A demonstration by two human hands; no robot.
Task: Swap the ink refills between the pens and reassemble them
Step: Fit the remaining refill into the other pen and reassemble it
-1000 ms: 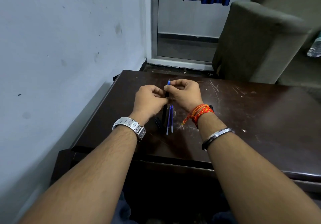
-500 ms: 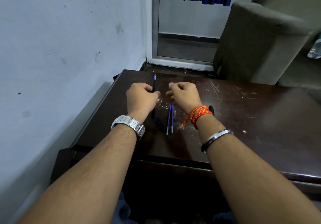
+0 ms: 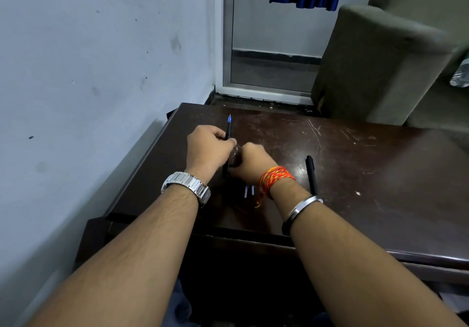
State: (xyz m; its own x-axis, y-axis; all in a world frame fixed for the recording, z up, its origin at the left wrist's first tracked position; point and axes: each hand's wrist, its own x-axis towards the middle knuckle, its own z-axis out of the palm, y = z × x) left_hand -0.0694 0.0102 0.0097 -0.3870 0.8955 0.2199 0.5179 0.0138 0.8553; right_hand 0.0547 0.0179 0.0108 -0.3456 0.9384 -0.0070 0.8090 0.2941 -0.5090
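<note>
A dark brown, scratched wooden worktop [image 3: 368, 174] stands against a pale wall, with a grey-green upholstered armchair [image 3: 380, 67] beyond its far edge. Toward the left edge, the left hand [image 3: 208, 149] (silver metal watch [image 3: 187, 184] on the wrist) grips a slim black pen with a blue tip [image 3: 229, 128], tip pointing at the far edge. Just beside it, the right hand [image 3: 251, 164] is curled knuckles-up low over the worktop; whether it holds anything I cannot tell. A second black pen [image 3: 311, 174] lies on the worktop near the right wrist. The pale ends of two thin refills [image 3: 249, 191] show between the wrists.
</note>
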